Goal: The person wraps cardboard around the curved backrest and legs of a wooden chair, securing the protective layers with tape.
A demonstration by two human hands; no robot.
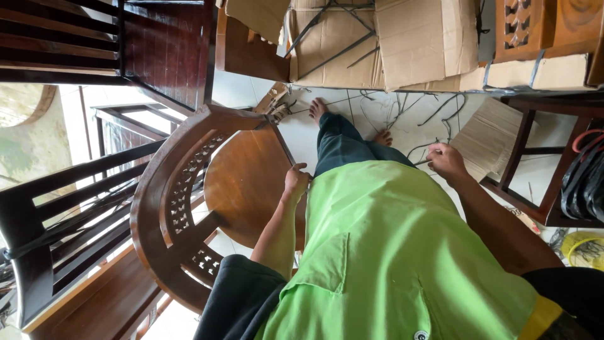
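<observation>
Dark plastic strap [283,146] runs taut along the edge of the round wooden seat [242,182] of a carved chair [170,208], from the chair's far corner to the left hand [296,179], which is closed around it at the seat's rim. The right hand [445,160] is held out to the other side, fingers curled shut on what looks like a thin strap end; it is too small to be sure. Between the hands stand the person's legs in dark trousers, bare feet on a white tiled floor [352,119] strewn with loose strap pieces [434,110]. Flattened cardboard [377,44] lies beyond them, and another sheet leans by the right hand. Dark wooden furniture crowds both sides. A green shirt fills the near view and hides the seat's near edge. The whole view is turned sideways.
</observation>
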